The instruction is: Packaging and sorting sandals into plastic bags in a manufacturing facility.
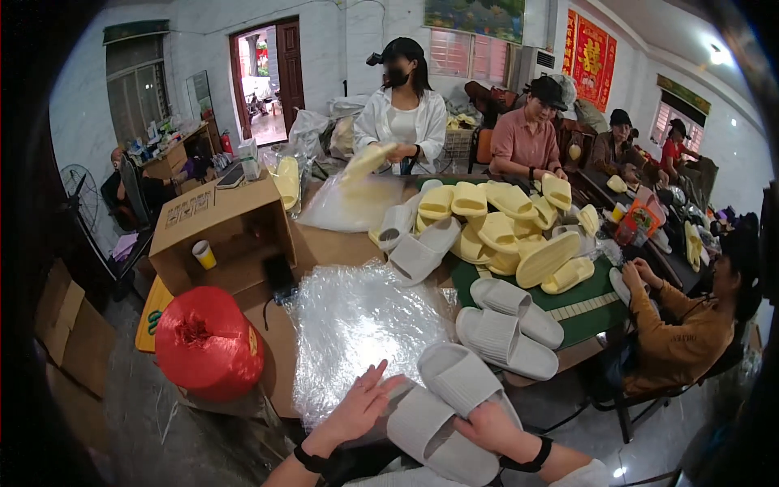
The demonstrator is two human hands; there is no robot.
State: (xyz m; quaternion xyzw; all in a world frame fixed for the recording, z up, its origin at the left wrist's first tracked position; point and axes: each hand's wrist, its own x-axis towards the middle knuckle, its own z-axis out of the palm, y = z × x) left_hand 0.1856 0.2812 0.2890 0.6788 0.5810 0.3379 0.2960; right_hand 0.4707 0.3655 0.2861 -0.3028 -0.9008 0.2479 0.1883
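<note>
A pair of light grey slippers [421, 421] is right in front of me at the near edge of the table. My right hand [487, 424] grips the pair at the foot openings, its fingertips partly hidden under a strap. My left hand [363, 406] is beside the toe end of the nearer slipper, fingers stretched and apart, holding nothing. Under and beyond it lies a stack of clear plastic bags [357, 325], shiny and crinkled. Another grey pair [507, 337] rests to the right, and more grey slippers [423, 250] lie farther back.
A pile of yellow slippers [503, 231] covers the green mat [596, 304]. To the left are an open cardboard box [182, 213] with a paper cup [204, 255] inside and a big red twine roll [208, 343]. Across the table a person [402, 122] holds a yellow slipper; several others sit along the right.
</note>
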